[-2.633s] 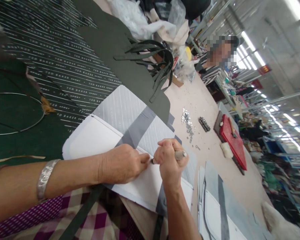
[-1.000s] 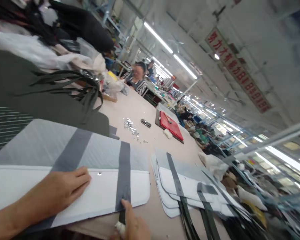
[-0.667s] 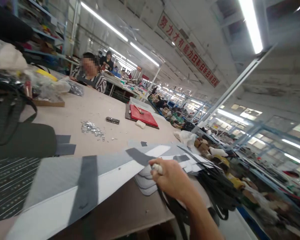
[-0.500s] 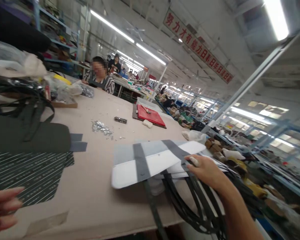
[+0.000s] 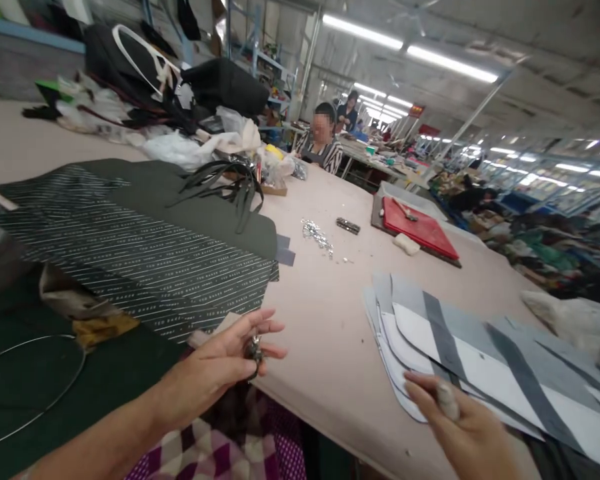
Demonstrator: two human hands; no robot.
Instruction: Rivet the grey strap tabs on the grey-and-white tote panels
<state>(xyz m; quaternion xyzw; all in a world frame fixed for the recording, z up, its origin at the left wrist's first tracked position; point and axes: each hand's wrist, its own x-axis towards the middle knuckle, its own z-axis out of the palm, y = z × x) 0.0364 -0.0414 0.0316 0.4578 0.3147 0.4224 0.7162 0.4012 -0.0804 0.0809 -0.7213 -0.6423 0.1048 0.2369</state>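
Observation:
My left hand (image 5: 230, 353), above the table's near edge, has its fingers curled around a small dark, shiny metal thing (image 5: 254, 350). Its exact kind is unclear. My right hand (image 5: 460, 427), with a white wrap (image 5: 448, 401) on one finger, is over the near edge of a stack of grey-and-white panels (image 5: 430, 333). Its fingers are loosely bent and apart, with nothing visible in them; whether they touch a panel I cannot tell. Dark grey strips cross the panels. Left of my left hand lie dark striped, lettered fabric pieces (image 5: 180, 267).
Small silvery pieces (image 5: 317, 237) lie scattered mid-table beside a dark metallic bar (image 5: 348, 225). Farther right are a red pad (image 5: 420, 227) and a whitish lump (image 5: 407, 244). Dark straps (image 5: 230, 187) and plastic bags (image 5: 180, 150) sit at the back left. A person (image 5: 323, 140) sits across the table.
The view has swung left. My right hand has let go of the panel and straps, and the panels now lie on the table. My left hand has come into full view with the metal thing.

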